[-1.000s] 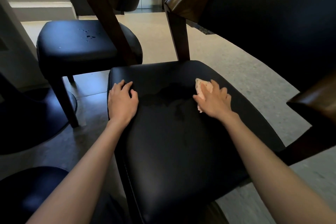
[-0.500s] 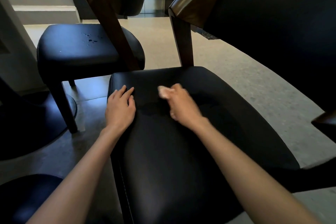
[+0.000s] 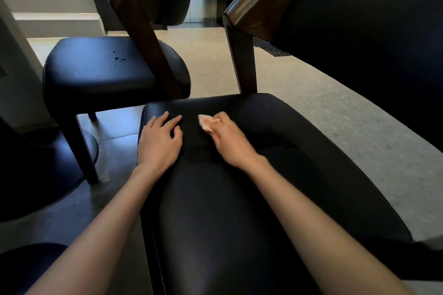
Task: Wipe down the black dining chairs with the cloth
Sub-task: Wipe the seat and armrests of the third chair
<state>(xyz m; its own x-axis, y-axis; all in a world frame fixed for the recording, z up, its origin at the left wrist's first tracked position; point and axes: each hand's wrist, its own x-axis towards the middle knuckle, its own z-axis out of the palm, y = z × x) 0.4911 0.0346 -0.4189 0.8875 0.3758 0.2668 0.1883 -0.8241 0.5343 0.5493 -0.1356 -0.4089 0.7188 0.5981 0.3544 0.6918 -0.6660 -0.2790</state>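
right hand (image 3: 229,142): fingers (image 3: 217,121) curled round a small pale cloth (image 3: 204,122). The wad pokes out past the fingertips and presses on the near chair seat (image 3: 263,199), back-left area. The hand is slightly blurred.

left hand (image 3: 159,145): fingers (image 3: 165,119) straight and spread, palm flat on the same seat at its left edge, holding nothing. The hands are close, with a strip of seat between them. Both forearms are bare.

Seat: black, smooth, leather-like, with rounded corners, a slight sheen and a stitched seam down the left side. A duller, damp-looking patch lies on the seat just nearer the camera than the hands. A dark brown wood post (image 3: 242,60) rises at the seat's back under an angular wooden rail. A black padded backrest (image 3: 359,31) fills the upper right.

second chair (image 3: 100,74) stands behind-left, apart, with the same black seat and wood frame. There are water drops (image 3: 118,57) on its seat.

floor (image 3: 335,115): pale speckled stone look on the right, darker glossy tile on the left. Pale steps (image 3: 48,5) top left. A dark round base (image 3: 28,175) sits at the left edge.
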